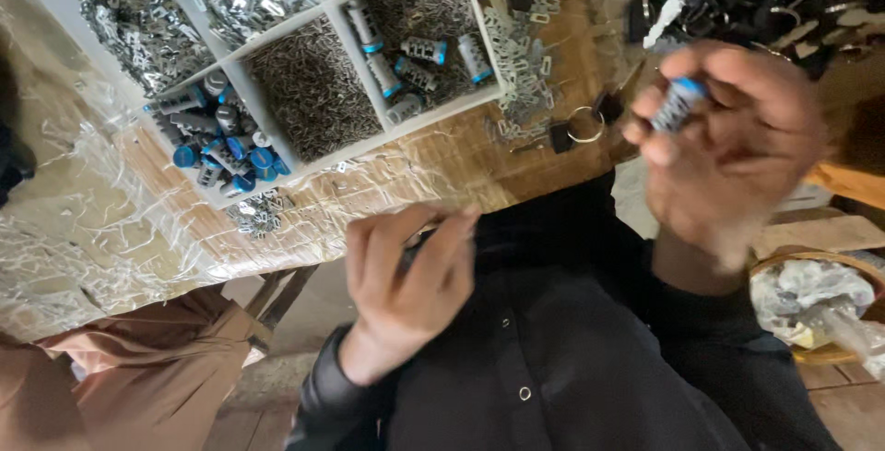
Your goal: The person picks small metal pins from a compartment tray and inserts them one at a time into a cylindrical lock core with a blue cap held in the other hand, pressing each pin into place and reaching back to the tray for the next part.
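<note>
At right of frame, the right hand (728,137) pinches a blue-capped cylinder (678,105); the left hand (406,276), lower centre, curls around something indistinct. Many cylinders (217,133) lie in the divided tray (304,31).

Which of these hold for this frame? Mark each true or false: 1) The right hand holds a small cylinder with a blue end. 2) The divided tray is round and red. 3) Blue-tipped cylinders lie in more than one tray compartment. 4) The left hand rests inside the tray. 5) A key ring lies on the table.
1) True: the right hand pinches a small cylinder with a blue end.
2) False: the divided tray is white with straight-walled compartments.
3) True: see the blue-tipped cylinders.
4) False: the left hand is over the dark shirt, away from the tray.
5) True: a key ring lies on the table.
</note>
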